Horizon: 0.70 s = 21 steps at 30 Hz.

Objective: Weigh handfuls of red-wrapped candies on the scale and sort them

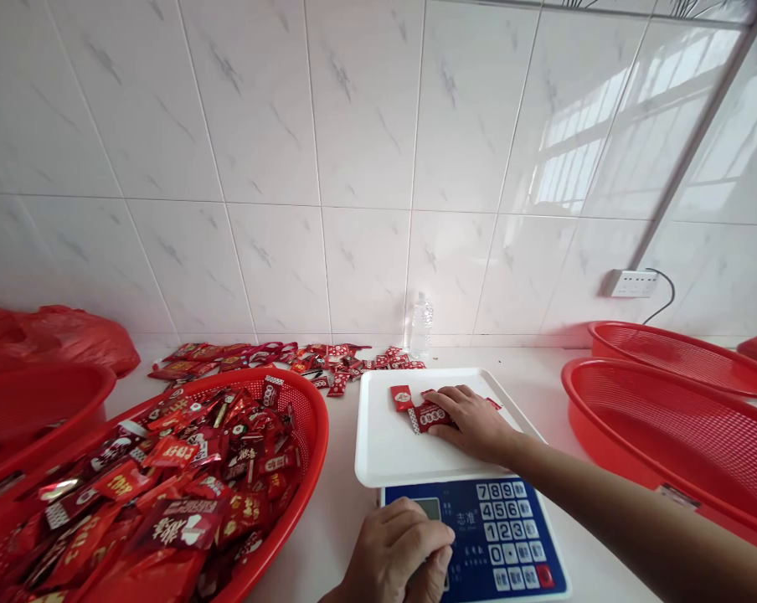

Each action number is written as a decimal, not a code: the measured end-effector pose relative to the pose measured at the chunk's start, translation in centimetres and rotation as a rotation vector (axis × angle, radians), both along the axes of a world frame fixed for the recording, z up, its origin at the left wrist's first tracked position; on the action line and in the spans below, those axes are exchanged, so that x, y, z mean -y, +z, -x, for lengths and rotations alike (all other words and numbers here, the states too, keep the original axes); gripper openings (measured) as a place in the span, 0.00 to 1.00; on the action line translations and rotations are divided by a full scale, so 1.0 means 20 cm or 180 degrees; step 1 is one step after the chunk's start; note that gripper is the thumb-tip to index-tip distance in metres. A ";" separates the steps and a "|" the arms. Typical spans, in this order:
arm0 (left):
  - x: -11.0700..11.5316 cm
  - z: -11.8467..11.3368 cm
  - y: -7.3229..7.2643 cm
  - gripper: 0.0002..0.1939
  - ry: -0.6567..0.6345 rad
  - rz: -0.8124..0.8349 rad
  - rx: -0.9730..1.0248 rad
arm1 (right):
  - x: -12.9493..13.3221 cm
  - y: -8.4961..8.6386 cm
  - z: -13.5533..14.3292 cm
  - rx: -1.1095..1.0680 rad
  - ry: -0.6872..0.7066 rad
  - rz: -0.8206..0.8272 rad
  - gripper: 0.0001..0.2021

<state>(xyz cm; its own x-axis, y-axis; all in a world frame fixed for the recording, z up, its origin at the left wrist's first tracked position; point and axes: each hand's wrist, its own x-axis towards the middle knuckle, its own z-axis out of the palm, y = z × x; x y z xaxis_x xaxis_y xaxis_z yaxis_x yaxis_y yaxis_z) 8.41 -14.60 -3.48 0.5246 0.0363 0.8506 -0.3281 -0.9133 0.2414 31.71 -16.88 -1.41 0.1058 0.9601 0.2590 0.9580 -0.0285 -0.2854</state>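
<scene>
My right hand (470,419) lies over a few red snack packets (429,416) on the scale's white tray (378,456), its fingers curled down around them. One smaller red packet (402,398) sits just left of those fingers on the tray. My left hand (394,548) is closed, with the fingers bent in and the thumb against them; nothing shows in it. It is over the left part of the blue scale panel (470,578) and partly covers the display (429,507).
A red basket (316,435) heaped with snack packets (171,486) stands at left. More packets (337,364) lie along the wall near a clear plastic bottle (422,325). Red baskets (579,402) stand at right, below a wall socket (633,284). A red bag (52,335) rests far left.
</scene>
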 end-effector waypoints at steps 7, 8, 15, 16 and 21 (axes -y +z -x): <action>0.00 -0.01 -0.01 0.07 -0.0007 -0.0093 0.0084 | -0.04 0.07 0.00 -0.0412 -0.0168 -0.0555 0.15; 0.00 -0.01 -0.01 0.07 -0.0004 -0.0092 0.0093 | -0.04 0.09 0.00 -0.0535 -0.0220 -0.0645 0.15; -0.02 -0.02 -0.03 0.08 -0.0044 -0.0061 0.0183 | 0.03 0.19 -0.12 -0.1451 -0.0751 -0.1086 0.19; -0.02 -0.02 -0.03 0.08 -0.0050 -0.0064 0.0191 | 0.06 0.20 -0.16 -0.1505 -0.0880 -0.1153 0.20; -0.02 0.00 -0.01 0.09 0.0005 0.0051 -0.0055 | 0.34 0.19 -0.43 -0.1528 -0.1587 -0.1386 0.25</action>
